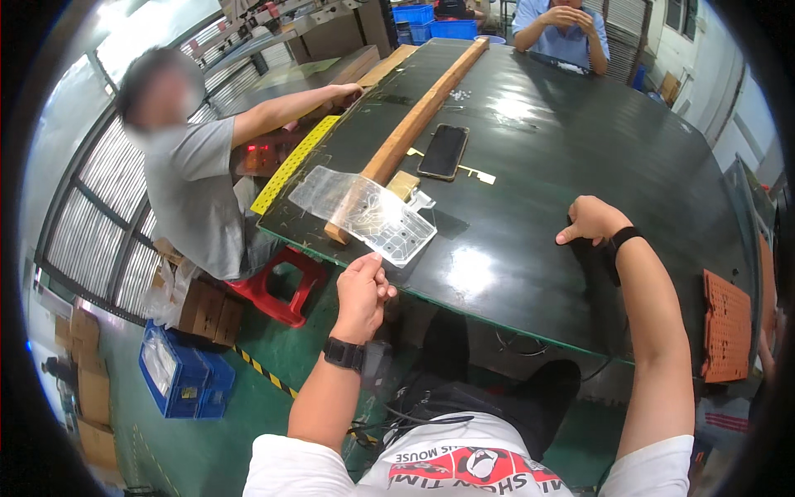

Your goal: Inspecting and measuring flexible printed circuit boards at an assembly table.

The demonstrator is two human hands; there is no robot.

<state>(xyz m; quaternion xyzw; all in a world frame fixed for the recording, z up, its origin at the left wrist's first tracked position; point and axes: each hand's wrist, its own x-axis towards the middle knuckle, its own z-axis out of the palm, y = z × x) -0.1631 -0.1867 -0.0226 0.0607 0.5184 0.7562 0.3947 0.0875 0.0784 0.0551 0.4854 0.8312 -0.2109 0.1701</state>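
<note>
At the near left edge of the dark table, my left hand [362,291] pinches the corner of a thin plastic sheet [396,234] with a pale line pattern and small dark squares. A clear film [321,195] extends from the sheet toward the left, across the wooden bar [418,120]. Beside the sheet lies a small tan block [403,185]. Above the table's right half hovers my right hand [595,220], its fingers curled and the thumb pointing left; whatever its fingertips may hold is hidden.
A phone [444,151] lies beyond the sheet, near a small yellow-and-white strip [478,175]. A yellow perforated strip [296,164] runs along the left edge. One person [190,161] sits at left, another [563,29] at the far end. An orange perforated panel [727,325] stands at right.
</note>
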